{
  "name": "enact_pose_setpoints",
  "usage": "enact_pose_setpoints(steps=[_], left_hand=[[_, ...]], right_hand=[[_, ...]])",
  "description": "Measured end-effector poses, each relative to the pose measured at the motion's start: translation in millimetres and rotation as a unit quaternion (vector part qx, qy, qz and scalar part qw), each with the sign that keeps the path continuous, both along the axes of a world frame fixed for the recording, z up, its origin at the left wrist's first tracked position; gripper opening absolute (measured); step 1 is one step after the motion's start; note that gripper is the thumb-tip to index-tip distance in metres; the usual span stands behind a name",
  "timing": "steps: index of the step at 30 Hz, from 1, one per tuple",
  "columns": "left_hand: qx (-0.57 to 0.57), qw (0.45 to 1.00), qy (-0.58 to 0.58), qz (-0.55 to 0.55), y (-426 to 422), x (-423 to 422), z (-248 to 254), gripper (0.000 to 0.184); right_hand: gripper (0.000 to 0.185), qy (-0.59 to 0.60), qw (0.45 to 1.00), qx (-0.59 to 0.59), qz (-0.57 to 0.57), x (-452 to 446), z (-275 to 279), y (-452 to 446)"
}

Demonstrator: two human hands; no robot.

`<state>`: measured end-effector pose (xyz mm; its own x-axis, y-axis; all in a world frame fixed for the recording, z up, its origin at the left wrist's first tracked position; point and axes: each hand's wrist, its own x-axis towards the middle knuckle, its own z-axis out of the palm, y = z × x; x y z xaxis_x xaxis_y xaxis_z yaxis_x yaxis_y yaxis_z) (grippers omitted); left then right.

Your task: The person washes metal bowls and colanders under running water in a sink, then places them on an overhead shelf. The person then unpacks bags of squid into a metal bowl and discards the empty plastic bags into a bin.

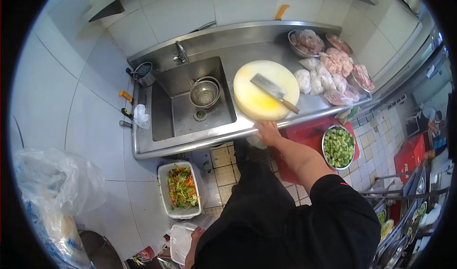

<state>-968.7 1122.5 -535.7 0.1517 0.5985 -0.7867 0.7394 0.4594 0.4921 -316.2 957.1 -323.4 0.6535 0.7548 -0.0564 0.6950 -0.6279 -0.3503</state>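
Note:
My right hand [268, 133] rests on the front edge of the steel counter, fingers lying against the rim, just below a thick round chopping board [246, 85]. On the board lies a cleaver [269, 85] with a wooden handle, untouched. Low in the view, my left hand [195, 234] has its fingers at the rim of a whitish translucent plastic container [181, 243]; part of that hand is hidden by my body. Above it on the floor stands a white bin [164, 185] of vegetable scraps.
Left of the board, the sink [164, 107] holds a metal colander [204, 93]. Bagged and bowled raw meat [337, 62] crowds the counter's right end. A bowl of chopped broccoli [339, 147] sits by a red surface [304, 135]. Another person [434, 124] is far right.

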Motion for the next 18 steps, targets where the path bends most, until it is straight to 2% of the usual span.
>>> enact_pose_setpoints(steps=[1,2,4,5,6,8,9,10,12,13,14,15,16,17,18], left_hand=[[0.153,0.928,0.036,-0.337,10,2,3,0.027],[0.159,0.924,0.037,-0.345,22,-1,3,0.027],[0.186,0.840,0.136,-0.491,39,21,20,0.027],[0.256,0.863,0.076,-0.429,40,21,21,0.027],[0.251,0.862,0.075,-0.434,43,24,19,0.027],[0.173,0.900,0.053,-0.397,56,31,15,0.028],[0.266,0.831,0.086,-0.482,60,38,12,0.027],[0.273,0.827,0.084,-0.485,71,44,12,0.027],[0.321,0.825,0.072,-0.459,82,62,19,0.028],[0.465,0.750,0.159,-0.443,78,73,22,0.027],[0.446,0.849,0.004,-0.285,89,85,29,0.026],[0.396,0.900,-0.147,-0.106,98,95,36,0.027],[0.320,0.917,-0.235,0.042,106,113,49,0.027],[0.238,0.900,-0.308,0.197,114,143,82,0.028],[0.298,0.897,-0.272,0.181,131,157,91,0.026]], right_hand=[[0.043,0.003,1.000,0.014,-0.001,-2,3,0],[0.043,0.004,1.000,0.021,-0.010,-6,1,0],[0.042,-0.036,0.999,0.021,-0.009,-4,-2,2],[0.042,-0.038,0.999,0.035,-0.010,-5,-1,2],[0.042,-0.036,0.999,0.029,-0.015,-7,0,-1],[0.043,0.000,1.000,0.025,-0.011,-6,7,1],[0.043,0.012,1.000,0.014,-0.009,-5,8,2],[0.043,0.008,1.000,0.019,-0.014,-6,6,3],[0.043,-0.006,1.000,0.022,-0.018,-5,4,3],[0.043,-0.011,0.999,0.026,-0.016,-5,2,3],[0.043,-0.009,0.999,0.024,-0.019,-5,1,2],[0.042,-0.019,0.999,0.026,-0.021,-4,0,1],[0.042,-0.025,0.999,0.027,-0.016,-5,-2,2],[0.042,-0.018,0.999,0.028,-0.020,-4,0,4],[0.041,-0.007,0.999,0.028,-0.019,-5,3,5]])
